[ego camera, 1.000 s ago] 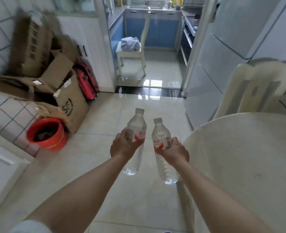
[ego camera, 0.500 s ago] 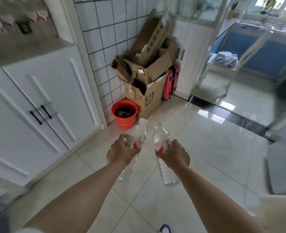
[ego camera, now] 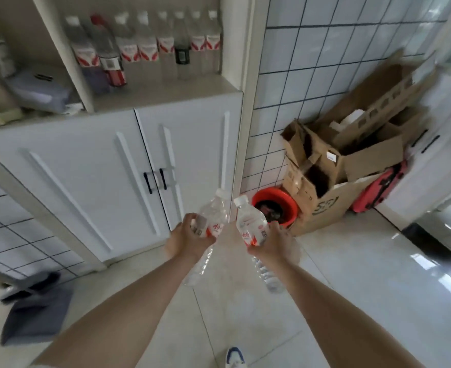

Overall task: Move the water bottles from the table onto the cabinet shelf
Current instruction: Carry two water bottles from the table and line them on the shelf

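A home: tiled wall (ego camera: 312,83), white cabinet (ego camera: 113,166), cardboard boxes (ego camera: 351,160), red suitcase (ego camera: 378,189)

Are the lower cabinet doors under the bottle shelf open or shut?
Shut. Both white doors lie flush, their black handles side by side at the centre seam, and no interior shows. The shelf above is open-fronted.

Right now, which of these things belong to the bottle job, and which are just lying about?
Job: left hand with its bottle; right hand with its bottle; shelf; shelved bottles.

Lying about: red bucket; boxes; red suitcase; grey cloth.
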